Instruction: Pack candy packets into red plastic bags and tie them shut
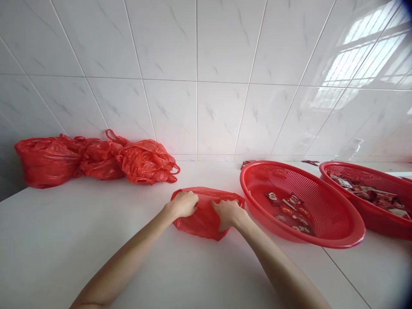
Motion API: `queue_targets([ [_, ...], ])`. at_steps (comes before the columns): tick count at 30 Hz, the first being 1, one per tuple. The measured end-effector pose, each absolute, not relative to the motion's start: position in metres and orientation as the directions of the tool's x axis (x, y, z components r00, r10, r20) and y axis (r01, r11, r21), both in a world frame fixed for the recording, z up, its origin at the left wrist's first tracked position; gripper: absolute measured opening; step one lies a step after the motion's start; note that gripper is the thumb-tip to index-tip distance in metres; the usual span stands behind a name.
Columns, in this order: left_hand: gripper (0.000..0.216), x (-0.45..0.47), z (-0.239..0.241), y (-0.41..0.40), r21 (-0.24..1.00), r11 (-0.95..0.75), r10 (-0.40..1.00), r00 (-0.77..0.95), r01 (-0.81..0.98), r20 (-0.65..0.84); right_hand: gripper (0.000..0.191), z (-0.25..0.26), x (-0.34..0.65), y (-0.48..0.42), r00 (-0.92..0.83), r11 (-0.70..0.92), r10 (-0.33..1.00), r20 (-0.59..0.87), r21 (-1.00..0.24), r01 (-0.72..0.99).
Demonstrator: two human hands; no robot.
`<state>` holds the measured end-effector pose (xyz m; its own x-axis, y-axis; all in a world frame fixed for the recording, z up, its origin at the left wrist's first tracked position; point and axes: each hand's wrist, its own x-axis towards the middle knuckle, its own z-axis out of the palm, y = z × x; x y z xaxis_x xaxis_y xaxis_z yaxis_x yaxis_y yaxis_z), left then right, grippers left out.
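Note:
A thin red plastic bag [201, 223] lies on the white tabletop in front of me, its mouth spread between my two hands. My left hand [185, 204] is closed on the bag's left side, fingers curled over the film. On the right side, my right hand [228, 212] grips the bag with its thumb toward the middle. Parts of the fingers of both hands are hidden by the bag and the hands themselves. Just right of my right hand stands a red plastic basket [334, 206] with several small red printed packets [288, 208] at its bottom.
Several filled red plastic bags [146, 161] stand in a row against the tiled wall [222, 116] at the back left. Farther right, a second red basket [380, 216] holds many small packets. Small dark red scraps [310, 162] lie behind the baskets.

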<state>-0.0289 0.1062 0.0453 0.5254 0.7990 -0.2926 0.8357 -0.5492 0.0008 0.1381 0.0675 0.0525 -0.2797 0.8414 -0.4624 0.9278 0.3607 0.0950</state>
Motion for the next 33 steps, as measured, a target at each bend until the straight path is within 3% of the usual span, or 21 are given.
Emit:
queue_targets([
  [3,0.01,-0.035,0.044,0.112,0.004,-0.513,0.802,0.481,0.859,-0.355,0.097,0.055,0.141,0.069,-0.286,0.357,0.851,-0.441,0.085,0.93],
  [9,0.059,-0.037,0.048,0.106,0.026,-0.428,0.775,0.382,0.903,-0.503,0.08,0.053,0.146,0.075,-0.221,0.296,0.873,-0.435,0.113,0.948],
  [14,0.063,-0.034,0.049,0.102,-0.031,-0.464,0.785,0.395,0.885,-0.477,0.077,0.059,0.145,0.067,-0.254,0.309,0.894,-0.369,0.099,0.946],
  [19,0.038,-0.034,0.048,0.098,0.005,-0.514,0.797,0.479,0.858,-0.368,0.019,0.063,0.137,0.058,-0.283,0.309,0.93,-0.237,0.081,0.948],
  [22,0.018,-0.034,0.047,0.099,0.042,-0.545,0.79,0.529,0.837,-0.309,0.024,0.055,0.133,0.063,-0.27,0.292,0.939,-0.211,0.08,0.953],
  [24,0.018,-0.033,0.046,0.1,0.07,-0.567,0.774,0.561,0.82,-0.293,0.025,0.049,0.132,0.068,-0.251,0.274,0.941,-0.227,0.073,0.959],
  [30,0.047,-0.041,0.041,0.113,0.065,-0.494,0.775,0.472,0.867,-0.42,0.039,0.047,0.143,0.072,-0.255,0.28,0.896,-0.363,0.018,0.96],
  [33,0.059,-0.047,0.043,0.118,0.042,-0.454,0.789,0.424,0.89,-0.444,0.034,0.05,0.149,0.071,-0.244,0.268,0.88,-0.407,0.0,0.963],
])
